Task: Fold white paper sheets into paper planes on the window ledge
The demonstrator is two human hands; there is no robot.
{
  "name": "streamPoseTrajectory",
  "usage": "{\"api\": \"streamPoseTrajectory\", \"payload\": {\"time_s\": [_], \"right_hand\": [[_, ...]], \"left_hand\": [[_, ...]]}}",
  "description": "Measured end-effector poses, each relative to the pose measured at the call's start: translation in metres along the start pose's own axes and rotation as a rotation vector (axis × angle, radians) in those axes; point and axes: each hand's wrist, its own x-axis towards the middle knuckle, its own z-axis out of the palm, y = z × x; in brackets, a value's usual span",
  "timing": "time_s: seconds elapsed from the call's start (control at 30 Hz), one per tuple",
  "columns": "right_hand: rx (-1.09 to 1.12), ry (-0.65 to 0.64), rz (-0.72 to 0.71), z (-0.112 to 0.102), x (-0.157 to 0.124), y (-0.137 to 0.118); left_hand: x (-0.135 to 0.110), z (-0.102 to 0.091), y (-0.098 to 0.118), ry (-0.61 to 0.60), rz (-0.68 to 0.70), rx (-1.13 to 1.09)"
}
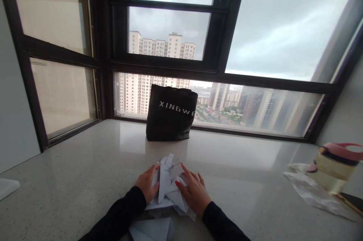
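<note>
Here, folded papers (165,182) between left grip (147,184) and right grip (196,192).

The left hand (147,183) and right hand (196,192) touch opposite sides of a heap of folded white paper (164,182). Nearer the body than both hands lies another folded piece (151,230). Beyond them stands a black bag (171,120); well to the right hand's right, a pink-lidded bottle (330,173).

Folded papers (164,182), a black bag (171,122), a pink-lidded bottle (331,171) and a crumpled sheet (314,195) are borne by the speckled windowsill (93,180).
</note>
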Motion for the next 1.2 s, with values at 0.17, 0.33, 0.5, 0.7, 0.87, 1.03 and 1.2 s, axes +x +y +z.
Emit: {"api": "streamPoseTrajectory", "payload": {"time_s": [0.17, 0.33, 0.5, 0.7, 0.87, 1.03, 1.2], "right_hand": [[0.276, -0.039, -0.169, -0.003, -0.003, -0.014], [0.307, 0.114, -0.254, -0.006, -0.002, -0.013], [0.252, 0.388, -0.388, -0.011, -0.006, -0.015], [0.164, 0.353, -0.677, -0.025, -0.015, -0.031], [0.14, 0.409, -0.792, -0.025, -0.019, -0.037], [0.114, 0.458, -0.464, -0.021, -0.009, -0.02], [0.005, 0.189, -0.034, -0.025, 0.006, 0.008]], "left_hand": [[-0.004, 0.005, 0.011, 0.081, 0.215, -0.247], [-0.006, -0.006, 0.027, 0.175, 0.333, -0.36], [-0.01, -0.022, 0.045, 0.266, 0.42, -0.43], [-0.009, -0.036, 0.039, 0.497, 0.354, -0.639], [0.002, -0.043, 0.02, 0.607, 0.136, -0.603], [0.006, -0.044, 0.011, 0.266, -0.057, -0.17], [-0.004, -0.045, 0.025, 0.021, -0.184, 0.239]]}}
